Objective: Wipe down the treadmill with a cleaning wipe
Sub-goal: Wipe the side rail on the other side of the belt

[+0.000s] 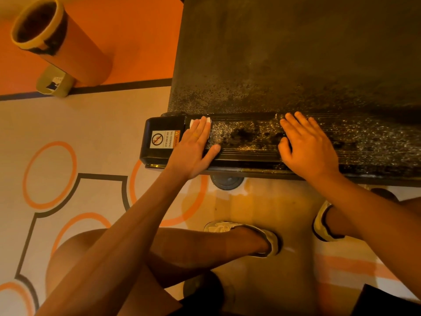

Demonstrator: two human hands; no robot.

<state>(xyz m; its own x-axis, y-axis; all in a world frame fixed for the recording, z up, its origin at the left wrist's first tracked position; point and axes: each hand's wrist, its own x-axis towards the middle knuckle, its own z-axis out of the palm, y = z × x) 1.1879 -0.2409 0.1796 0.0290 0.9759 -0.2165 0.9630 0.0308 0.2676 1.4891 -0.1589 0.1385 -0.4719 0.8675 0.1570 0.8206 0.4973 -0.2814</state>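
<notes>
While the treadmill (296,53) fills the upper right, its side rail (250,142) is being wiped at mid-frame; the right hand (309,144) is laid flat, fingers straight, and under straight fingers of the left hand (196,142) the wipe (192,122) is pressed (rail's left end). A rightward stroke seems called for next.

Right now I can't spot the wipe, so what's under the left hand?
A white cleaning wipe peeks out beyond the fingertips of the left hand, pressed flat on the treadmill's side rail. The hand covers the rest.
</notes>
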